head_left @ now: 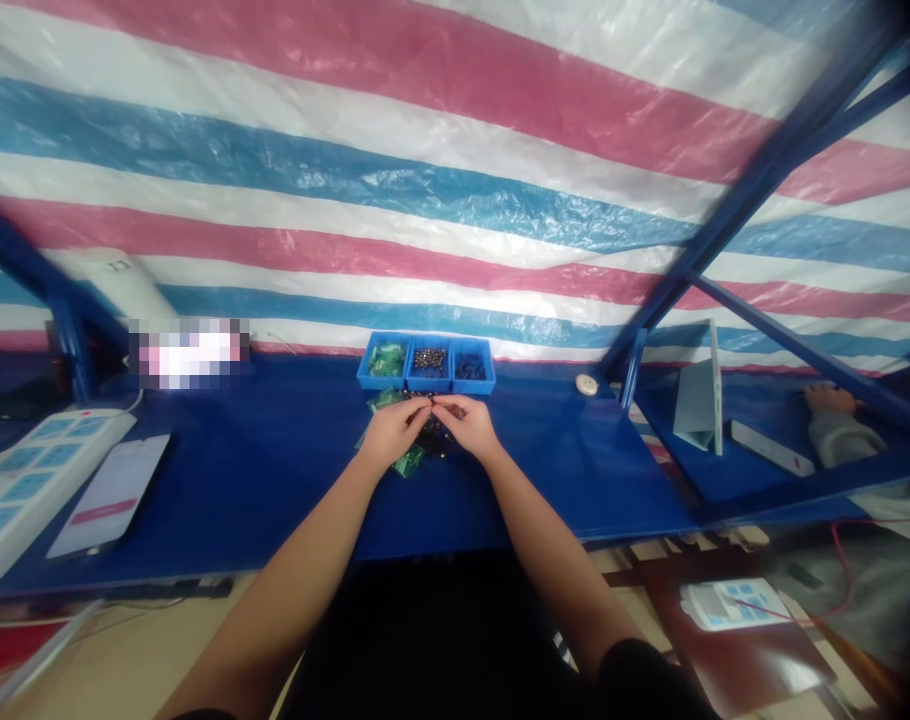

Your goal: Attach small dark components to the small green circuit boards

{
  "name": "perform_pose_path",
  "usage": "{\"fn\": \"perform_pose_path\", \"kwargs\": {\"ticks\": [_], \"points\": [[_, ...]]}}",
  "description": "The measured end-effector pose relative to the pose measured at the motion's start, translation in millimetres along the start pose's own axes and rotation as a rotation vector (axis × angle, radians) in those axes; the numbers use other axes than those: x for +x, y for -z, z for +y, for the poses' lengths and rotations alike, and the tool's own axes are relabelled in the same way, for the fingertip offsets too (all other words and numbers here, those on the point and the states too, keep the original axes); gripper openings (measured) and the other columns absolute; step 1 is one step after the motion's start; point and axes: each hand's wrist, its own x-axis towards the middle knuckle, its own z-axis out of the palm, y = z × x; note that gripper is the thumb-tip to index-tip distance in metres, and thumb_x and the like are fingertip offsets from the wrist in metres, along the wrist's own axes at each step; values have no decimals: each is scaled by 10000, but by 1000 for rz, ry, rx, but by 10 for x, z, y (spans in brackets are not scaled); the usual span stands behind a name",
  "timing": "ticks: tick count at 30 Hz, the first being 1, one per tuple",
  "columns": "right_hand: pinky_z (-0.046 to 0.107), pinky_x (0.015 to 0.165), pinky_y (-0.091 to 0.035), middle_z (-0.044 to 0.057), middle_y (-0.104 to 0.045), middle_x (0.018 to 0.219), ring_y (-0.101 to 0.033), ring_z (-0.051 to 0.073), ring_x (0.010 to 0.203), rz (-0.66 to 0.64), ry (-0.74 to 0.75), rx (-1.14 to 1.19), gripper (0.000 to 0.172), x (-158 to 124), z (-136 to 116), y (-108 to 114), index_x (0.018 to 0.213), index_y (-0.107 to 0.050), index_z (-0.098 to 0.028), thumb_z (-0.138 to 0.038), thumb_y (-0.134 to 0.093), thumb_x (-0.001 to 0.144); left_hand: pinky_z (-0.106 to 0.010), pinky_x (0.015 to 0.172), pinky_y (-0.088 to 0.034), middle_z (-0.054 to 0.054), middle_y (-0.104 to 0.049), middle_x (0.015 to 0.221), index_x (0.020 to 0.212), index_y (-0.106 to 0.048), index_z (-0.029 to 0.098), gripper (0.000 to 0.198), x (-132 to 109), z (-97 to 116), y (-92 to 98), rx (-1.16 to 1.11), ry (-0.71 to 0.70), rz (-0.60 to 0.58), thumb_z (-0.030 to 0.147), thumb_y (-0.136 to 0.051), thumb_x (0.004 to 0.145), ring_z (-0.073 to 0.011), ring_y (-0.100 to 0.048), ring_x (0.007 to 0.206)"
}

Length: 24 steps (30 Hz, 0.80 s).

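Note:
My left hand [392, 431] and my right hand [466, 421] meet at the fingertips over the middle of the blue table [275, 480]. Both are closed in a pinch around something too small to make out. Beneath and between them lies a loose pile of small dark parts [434, 440] mixed with green pieces [410, 461], partly hidden by my fingers. Just beyond stands a blue three-compartment bin [428, 384]. Its left section holds green pieces [387, 359], the middle small brownish metallic parts [429, 360], the right dark pieces [470, 364].
A phone [114, 497] and a white power strip [57, 470] lie at the left. Toward the right are a small round object [586, 384], a blue frame post [633, 370] and a propped tablet [699, 395]. Another person's hand [832, 397] rests at far right.

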Motion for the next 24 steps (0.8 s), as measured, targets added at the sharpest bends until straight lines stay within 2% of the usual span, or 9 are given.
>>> {"fn": "perform_pose_path", "kwargs": {"ticks": [8, 15, 17, 21, 24], "points": [[342, 786, -576, 70, -745, 943, -702, 208, 820, -8, 18, 26, 292, 8, 26, 2, 987, -742, -194, -384, -697, 770, -289, 821, -505, -26, -708, 1085, 1085, -662, 258, 318, -7, 4, -2, 8, 1, -10, 421, -424, 951, -196, -667, 945], [351, 817, -571, 68, -745, 965, -702, 209, 840, 13, 6, 49, 277, 13, 45, 9, 966, -741, -192, -383, -698, 770, -246, 670, -496, -5, -712, 816, 1145, -641, 253, 330, -2, -13, -21, 36, 53, 35, 444, -489, 923, -148, -650, 687], [353, 809, -572, 70, -746, 948, -703, 211, 827, 0, 9, 63, 274, 11, 44, 9, 959, -742, -188, -382, -699, 769, -254, 711, -509, -14, -722, 863, 1126, -658, 249, 323, -4, -25, -38, 32, 35, 54, 438, -490, 926, -152, -665, 730], [346, 778, -574, 67, -749, 907, -700, 209, 797, -10, -3, 75, 272, 2, 8, 2, 926, -747, -189, -399, -705, 759, -296, 872, -515, -37, -718, 1069, 1076, -687, 237, 317, -8, -48, -65, 1, -27, 84, 422, -470, 938, -190, -677, 954], [336, 761, -574, 67, -748, 887, -696, 202, 782, -2, -18, 94, 291, -1, -16, -8, 921, -745, -182, -410, -719, 741, -305, 878, -516, -32, -718, 1080, 1070, -687, 240, 321, -7, -56, -68, 9, -35, 82, 419, -451, 947, -195, -679, 964]]}}
